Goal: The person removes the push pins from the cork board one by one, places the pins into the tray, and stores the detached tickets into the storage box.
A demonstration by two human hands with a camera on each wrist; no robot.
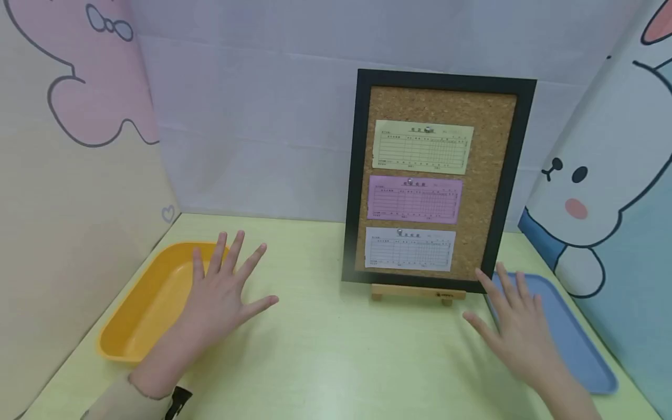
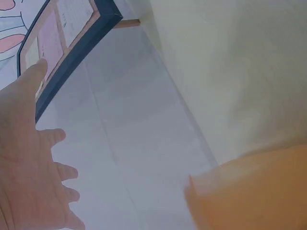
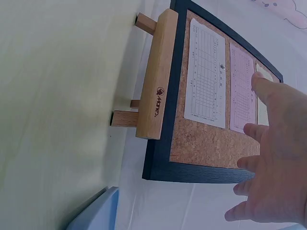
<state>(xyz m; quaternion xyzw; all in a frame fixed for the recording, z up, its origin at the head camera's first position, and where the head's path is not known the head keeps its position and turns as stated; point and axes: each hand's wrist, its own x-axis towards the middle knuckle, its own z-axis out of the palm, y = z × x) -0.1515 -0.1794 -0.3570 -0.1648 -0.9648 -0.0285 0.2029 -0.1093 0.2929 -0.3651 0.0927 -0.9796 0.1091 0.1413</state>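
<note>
My left hand (image 1: 216, 300) hovers with its fingers spread, over the right side of a yellow plastic basin (image 1: 152, 303). On the other side, my right hand (image 1: 520, 332) is spread too, above the left part of a blue tray (image 1: 569, 338) and near the lower right corner of a framed cork board (image 1: 488, 175). Neither hand holds anything. Pinned one above another on the cork are a pale green form slip (image 1: 422, 149), a purple one (image 1: 415, 201) and a white one (image 1: 409, 251), each with a pin near its top edge.
A small wooden easel (image 3: 158, 81) supports the board on a pale yellow table (image 1: 315, 350). Behind hangs a whitish cloth (image 1: 252, 128). Side panels with cartoon drawings flank the table, including a rabbit panel (image 1: 604, 192) at right.
</note>
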